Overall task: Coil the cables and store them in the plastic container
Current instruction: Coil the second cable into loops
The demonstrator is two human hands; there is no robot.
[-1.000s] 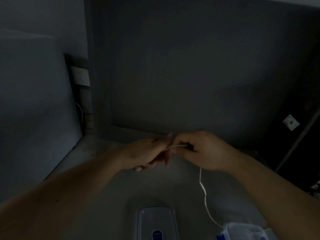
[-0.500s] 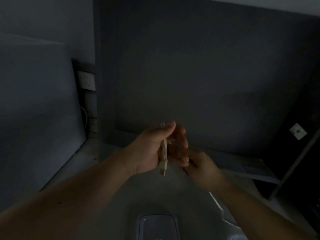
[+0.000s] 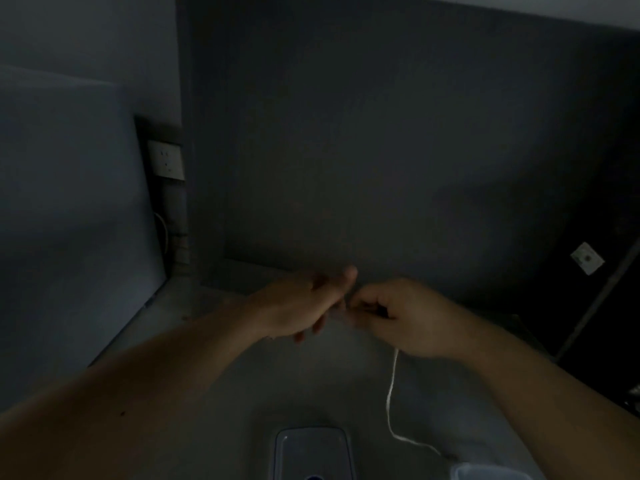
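— Two hands meet above the pale tabletop (image 3: 263,393). Where's the cable?

— The white cable (image 3: 390,403) drops from under the right hand (image 3: 412,320), its long axis close to vertical, then bends at the table and trails right toward the plastic container (image 3: 485,472) at the bottom edge.

— Are the fingers closed on it?

— The right hand's fingers are curled into a loose fist around its upper end. The left hand (image 3: 301,306) has its fingers extended, pointing right, tips just beside the right knuckles; in this dim light I cannot tell whether it pinches anything.

— Anything else?

— One clear lid (image 3: 313,452) lies flat near the bottom centre, left of the cable.
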